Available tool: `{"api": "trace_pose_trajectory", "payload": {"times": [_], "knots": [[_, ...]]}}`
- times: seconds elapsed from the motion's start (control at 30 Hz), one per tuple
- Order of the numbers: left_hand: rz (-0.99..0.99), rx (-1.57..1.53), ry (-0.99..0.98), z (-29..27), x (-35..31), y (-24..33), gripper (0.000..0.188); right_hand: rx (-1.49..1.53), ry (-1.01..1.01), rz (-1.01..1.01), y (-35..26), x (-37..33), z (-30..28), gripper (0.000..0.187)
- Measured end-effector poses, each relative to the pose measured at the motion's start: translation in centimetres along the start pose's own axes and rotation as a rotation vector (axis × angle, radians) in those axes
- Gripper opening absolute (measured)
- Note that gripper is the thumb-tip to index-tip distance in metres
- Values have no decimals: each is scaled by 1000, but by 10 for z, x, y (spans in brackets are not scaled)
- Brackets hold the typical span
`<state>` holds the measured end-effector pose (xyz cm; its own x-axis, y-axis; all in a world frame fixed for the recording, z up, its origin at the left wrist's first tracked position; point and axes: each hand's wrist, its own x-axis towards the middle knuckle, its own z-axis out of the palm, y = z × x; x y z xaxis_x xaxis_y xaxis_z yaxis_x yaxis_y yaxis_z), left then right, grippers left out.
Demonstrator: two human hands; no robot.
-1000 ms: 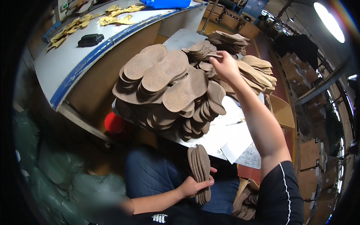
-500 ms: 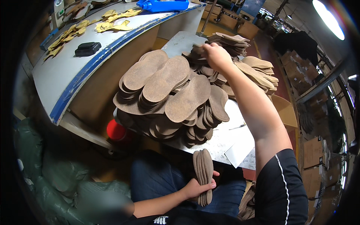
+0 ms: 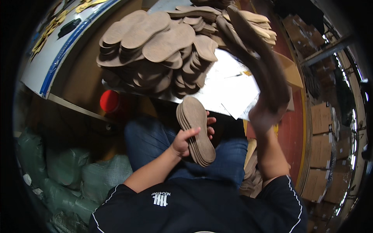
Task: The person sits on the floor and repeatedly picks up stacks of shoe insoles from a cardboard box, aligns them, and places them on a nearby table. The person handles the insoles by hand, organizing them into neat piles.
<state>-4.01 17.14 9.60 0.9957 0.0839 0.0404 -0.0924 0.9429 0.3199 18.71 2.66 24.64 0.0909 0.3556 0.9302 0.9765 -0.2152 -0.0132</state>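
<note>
A: Where does the left hand sit?

B: The left hand [image 3: 185, 140] is in front of the table [image 3: 221, 66], above the lap [image 3: 142, 141]. It grips a stack of insoles [image 3: 199, 122], thumb across the upper face, fingers curling round the far side. In this view the stack's top end overlaps the table's front edge; I can't tell whether they touch.

A: And the right hand?

B: The right hand [image 3: 265, 116] is by the table's front right corner, grasping long brown insoles [image 3: 270, 68]. Blur hides the fingers and how many pieces there are. The insoles slant up along the table's right side.

A: How much open room is there?

B: On the table, a big pile of insoles [image 3: 169, 42] crowds the left part, close up to the front edge. Right of it is a bright patch, flat but for a sheet of paper [image 3: 241, 101] near the front edge and some small thin items.

A: Either side?

B: Left of the table, a gap holds a red bucket [image 3: 110, 101], then comes a blue-edged bench [image 3: 58, 64]. Right of the table runs a red floor strip [image 3: 296, 134], with cardboard boxes [image 3: 321, 151] beyond.
</note>
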Motion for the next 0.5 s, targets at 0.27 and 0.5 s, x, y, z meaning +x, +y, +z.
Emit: {"api": "trace_pose_trajectory", "payload": {"times": [0.27,0.5], "knots": [[-36,-41,-57,12,4,-36,90,324,-346,198,-115,-90,-114,54],[-164,-3,-122,14,3,-54,104,723,398,1007,-87,-50,-158,49]]}}
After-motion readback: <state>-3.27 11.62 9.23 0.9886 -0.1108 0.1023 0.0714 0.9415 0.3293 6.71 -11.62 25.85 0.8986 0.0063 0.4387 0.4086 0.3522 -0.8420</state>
